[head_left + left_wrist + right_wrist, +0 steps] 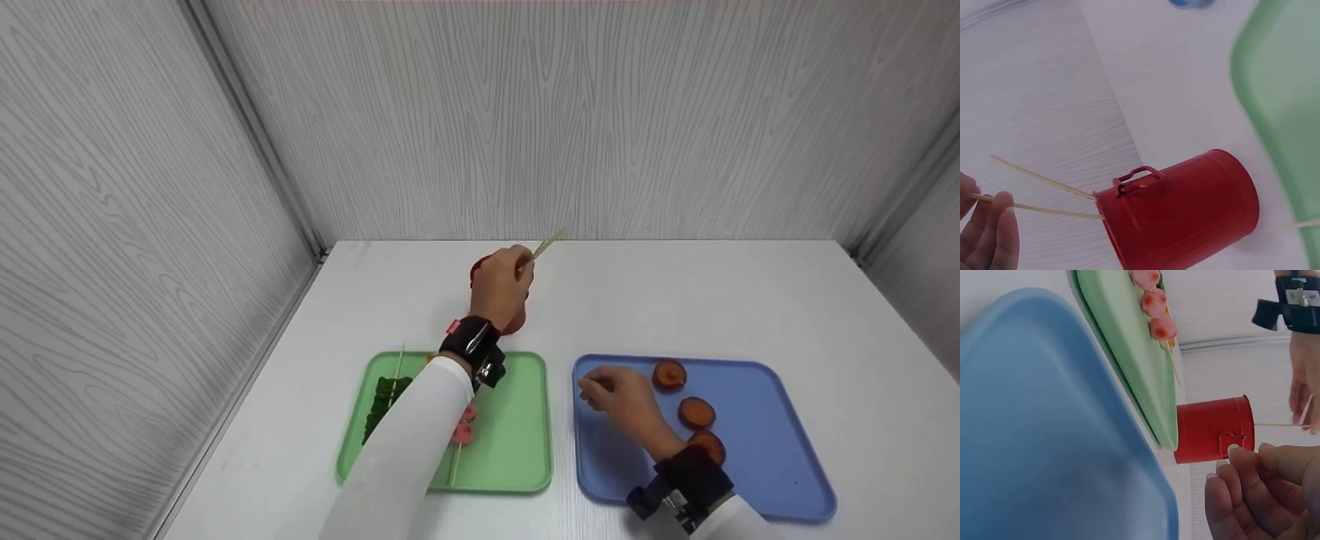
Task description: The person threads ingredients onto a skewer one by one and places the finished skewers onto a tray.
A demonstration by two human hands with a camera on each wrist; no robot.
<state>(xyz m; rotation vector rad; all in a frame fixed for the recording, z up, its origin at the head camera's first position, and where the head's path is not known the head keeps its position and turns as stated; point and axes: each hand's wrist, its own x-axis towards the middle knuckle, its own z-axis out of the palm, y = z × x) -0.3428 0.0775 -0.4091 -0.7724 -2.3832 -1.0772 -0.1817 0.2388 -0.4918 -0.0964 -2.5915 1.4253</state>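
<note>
My left hand (504, 281) is over the red bucket (1185, 211) behind the trays. Its thumb and fingers pinch one thin wooden skewer (1055, 211), whose lower end is inside the bucket. Another bare skewer (1044, 179) leans out of the same bucket. Above the left part of the blue tray (765, 457), my right hand (619, 394) hangs with loosely bent fingers and holds nothing. Orange-brown round slices (697, 413) lie on that tray, close to the right hand and wrist.
On the green tray (517, 427) lie a skewer with pink balls (1154, 304) and one with dark green pieces (381, 405); my left forearm partly covers them. Wood-grain panels (525, 120) stand behind and at both sides. A blue object (1188, 2) is cut off in the left wrist view.
</note>
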